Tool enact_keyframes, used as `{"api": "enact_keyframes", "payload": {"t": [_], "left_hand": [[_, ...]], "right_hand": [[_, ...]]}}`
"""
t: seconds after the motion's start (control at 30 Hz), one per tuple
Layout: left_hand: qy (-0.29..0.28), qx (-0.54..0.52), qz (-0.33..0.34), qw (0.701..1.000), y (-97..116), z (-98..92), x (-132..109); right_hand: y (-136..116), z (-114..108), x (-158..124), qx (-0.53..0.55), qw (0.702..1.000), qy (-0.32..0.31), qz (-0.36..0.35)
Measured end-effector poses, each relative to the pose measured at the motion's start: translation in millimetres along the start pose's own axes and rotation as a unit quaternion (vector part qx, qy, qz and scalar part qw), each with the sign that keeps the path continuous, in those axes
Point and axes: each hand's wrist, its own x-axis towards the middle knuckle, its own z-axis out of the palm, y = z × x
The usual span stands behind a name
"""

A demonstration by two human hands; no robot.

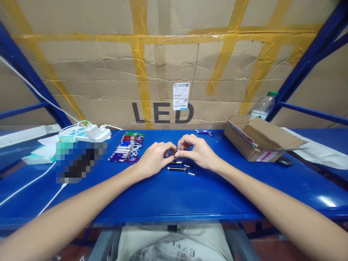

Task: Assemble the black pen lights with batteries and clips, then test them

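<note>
Keychain flashlight (177, 152), mostly hidden, is held just above the blue worktop (174, 195), pinched from both ends by the fingers of the left hand (153, 159) and right hand (199, 153), apparently lying left-to-right, with two dark flashlights (178, 169) just beneath.

Centre: left hand (153, 158), right hand (200, 152) pinch small item (177, 152) over blue table (174, 197).

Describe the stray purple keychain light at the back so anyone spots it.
Find the LED lettering on the cardboard wall, then drop below its D to the back edge of the blue table. The purple keychain flashlight lies there alone, left of the open cardboard box, while the other coloured ones sit in a row.
</note>
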Motion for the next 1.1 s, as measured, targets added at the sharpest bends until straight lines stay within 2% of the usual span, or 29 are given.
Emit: {"api": "enact_keyframes", "payload": {"t": [0.37,0.5,0.6,0.67,0.73,0.87,0.97,1.1], "left_hand": [[-0.011,-0.17,-0.106,0.98,-2,11.3,0],[-0.01,-0.154,-0.097,0.983,-3,10.5,1],[0.001,-0.104,-0.067,0.992,-2,6.2,2],[0.009,-0.067,-0.044,0.997,-1,3.1,2],[0.014,-0.038,-0.023,0.999,-1,0.9,2],[0.017,-0.011,-0.003,1.0,-3,0.2,2],[0.021,-0.024,-0.029,0.999,-5,1.5,2],[0.027,-0.044,-0.071,0.996,-6,2.7,3]], "right_hand": [[5,6,3,0.058,0.997,-0.014,0.051],[5,3,3,0.049,0.998,-0.016,0.047],[9,-3,5,0.04,0.998,0.011,0.041],[16,-7,6,-0.009,0.999,0.028,0.025],[24,-9,5,-0.106,0.994,0.012,-0.006],[36,-7,-1,-0.269,0.959,-0.085,-0.022],[37,-5,-4,-0.31,0.943,-0.122,-0.018],[34,-6,-3,-0.314,0.941,-0.125,-0.038]]}}
